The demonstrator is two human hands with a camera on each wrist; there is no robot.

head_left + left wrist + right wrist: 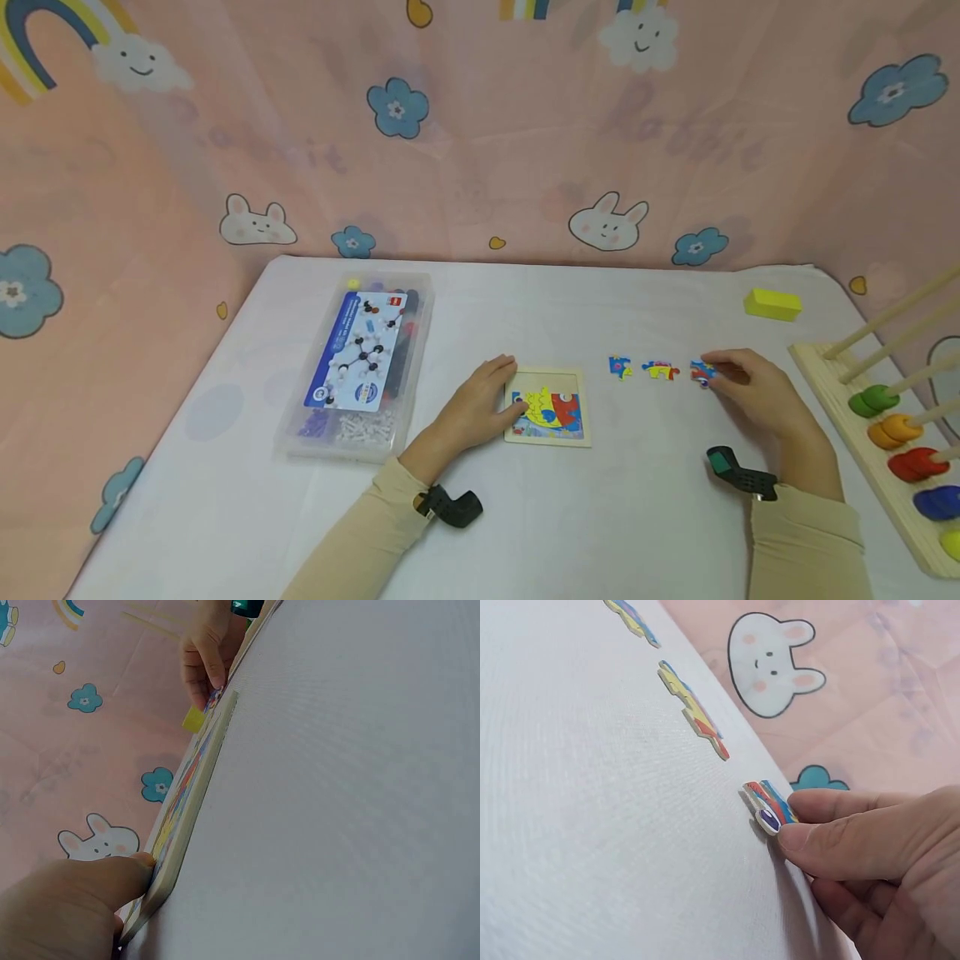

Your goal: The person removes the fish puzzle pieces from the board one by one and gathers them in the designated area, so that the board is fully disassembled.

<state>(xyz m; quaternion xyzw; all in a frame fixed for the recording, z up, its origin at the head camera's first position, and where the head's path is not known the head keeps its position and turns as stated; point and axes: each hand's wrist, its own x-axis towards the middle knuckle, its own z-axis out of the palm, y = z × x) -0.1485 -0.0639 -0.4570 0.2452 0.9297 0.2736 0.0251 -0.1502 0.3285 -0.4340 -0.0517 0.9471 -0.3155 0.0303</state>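
Note:
A square wooden jigsaw tray point(550, 445) lies on the table, its picture partly filled with yellow, red and blue pieces point(551, 412). My left hand point(474, 408) rests at its left side, thumb over the rim and fingers stretched along the upper left corner. In the left wrist view the thumb point(124, 879) presses on the tray's edge. My right hand point(761, 396) pinches a red and blue puzzle piece point(769, 810) between thumb and index finger, close over the table. Left of it lie a yellow and red piece point(661, 370) and a blue and yellow piece point(620, 367).
A clear plastic case point(408, 417) with a molecule-picture label point(360, 350) sits to the left. On the right stands a wooden peg rack point(862, 433) with coloured pieces on its slanting rods. A yellow block point(772, 304) lies at the back right, before the pink curtain point(480, 167).

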